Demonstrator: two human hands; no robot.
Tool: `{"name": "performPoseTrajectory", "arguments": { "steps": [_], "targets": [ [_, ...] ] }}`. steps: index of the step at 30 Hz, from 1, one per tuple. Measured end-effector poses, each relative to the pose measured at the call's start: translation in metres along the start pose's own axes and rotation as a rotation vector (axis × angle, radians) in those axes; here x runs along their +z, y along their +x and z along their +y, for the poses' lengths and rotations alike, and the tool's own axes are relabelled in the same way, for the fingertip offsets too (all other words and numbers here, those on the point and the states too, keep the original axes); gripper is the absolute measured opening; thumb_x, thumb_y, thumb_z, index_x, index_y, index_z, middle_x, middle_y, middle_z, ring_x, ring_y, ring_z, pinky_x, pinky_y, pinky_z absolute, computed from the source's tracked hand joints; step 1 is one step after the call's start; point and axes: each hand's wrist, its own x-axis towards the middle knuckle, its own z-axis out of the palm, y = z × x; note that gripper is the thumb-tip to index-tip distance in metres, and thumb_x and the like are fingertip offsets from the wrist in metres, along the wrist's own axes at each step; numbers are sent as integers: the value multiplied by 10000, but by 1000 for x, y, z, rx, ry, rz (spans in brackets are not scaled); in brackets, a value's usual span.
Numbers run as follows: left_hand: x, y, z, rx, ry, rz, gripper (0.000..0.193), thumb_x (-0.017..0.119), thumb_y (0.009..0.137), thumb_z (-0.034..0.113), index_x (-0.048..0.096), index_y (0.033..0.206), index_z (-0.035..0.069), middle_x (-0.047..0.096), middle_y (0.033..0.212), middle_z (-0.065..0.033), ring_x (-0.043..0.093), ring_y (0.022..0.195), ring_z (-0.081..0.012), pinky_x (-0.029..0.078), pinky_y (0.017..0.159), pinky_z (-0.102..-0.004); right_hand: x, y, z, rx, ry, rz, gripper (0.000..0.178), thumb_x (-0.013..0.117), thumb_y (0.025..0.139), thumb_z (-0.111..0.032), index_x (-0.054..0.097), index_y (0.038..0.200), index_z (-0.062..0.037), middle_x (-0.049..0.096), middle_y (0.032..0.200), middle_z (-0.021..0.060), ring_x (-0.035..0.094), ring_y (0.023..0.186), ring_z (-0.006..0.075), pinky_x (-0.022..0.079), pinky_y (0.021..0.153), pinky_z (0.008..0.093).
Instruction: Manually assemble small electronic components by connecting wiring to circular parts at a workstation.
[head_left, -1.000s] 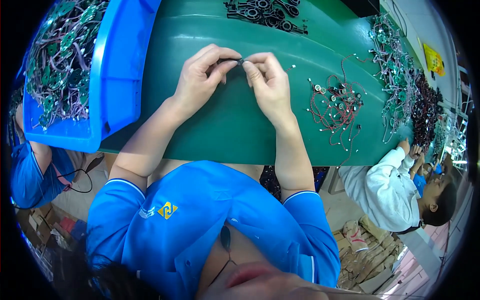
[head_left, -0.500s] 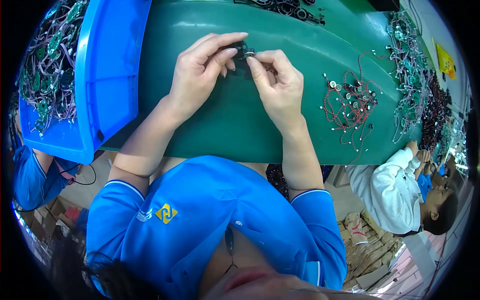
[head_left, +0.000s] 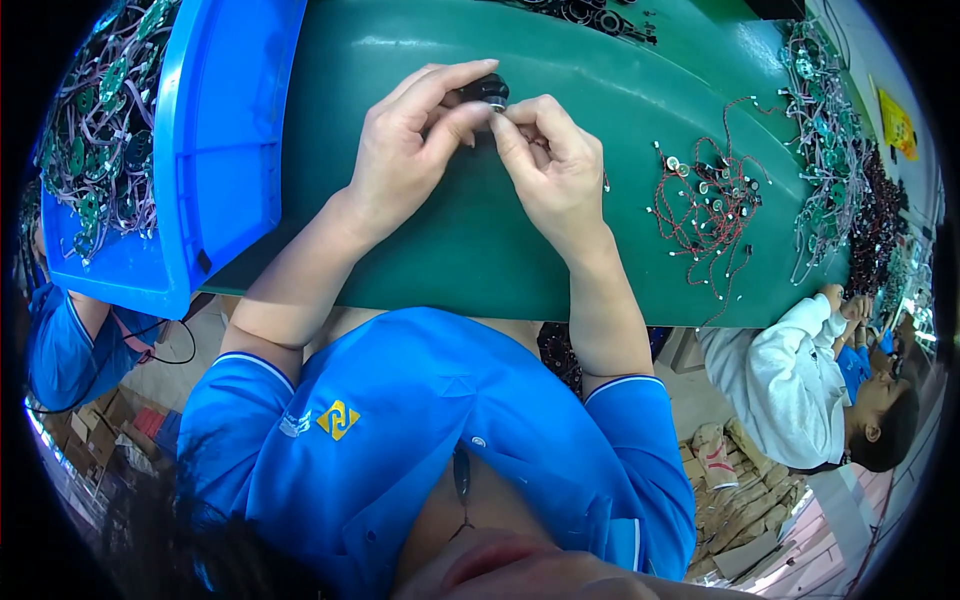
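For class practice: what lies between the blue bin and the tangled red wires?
Head view: the left hand, black part, right hand and a red wire end, over green table.

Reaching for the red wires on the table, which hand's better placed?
Likely right: the right hand is nearer the red wires. The left hand is farther off, gripping a black part.
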Motion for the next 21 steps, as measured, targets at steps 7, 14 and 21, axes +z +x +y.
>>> {"name": "performPoseTrajectory", "arguments": {
  "steps": [7, 14, 21],
  "targets": [
    [-4, -1, 3, -50, 25, -55, 311, 639, 823, -49, 633, 1125, 23, 608, 957, -72, 579, 738, -132, 507, 659, -219, -5, 0, 4, -53, -91, -76, 66, 629, 852, 20, 586, 820, -18, 511, 651, -19, 384, 542, 52, 309, 474, 184],
    [-4, 0, 0, 41, 69, -24, 293, 652, 814, -44, 637, 1100, 16, 603, 945, -69, 578, 731, -129, 507, 661, -214, -4, 1, 9, -42, -30, -53, 59, 621, 870, 9, 574, 860, -26, 498, 630, -20, 382, 525, 49, 303, 464, 188],
    [-11, 3, 1, -148, 26, -52, 283, 655, 812, -32, 632, 1092, 6, 609, 944, -63, 576, 719, -113, 502, 649, -190, -4, 2, 4, 110, 23, -48, 94, 623, 861, -17, 537, 837, -47, 508, 589, -9, 412, 477, 93, 323, 444, 233]
  ]
}}
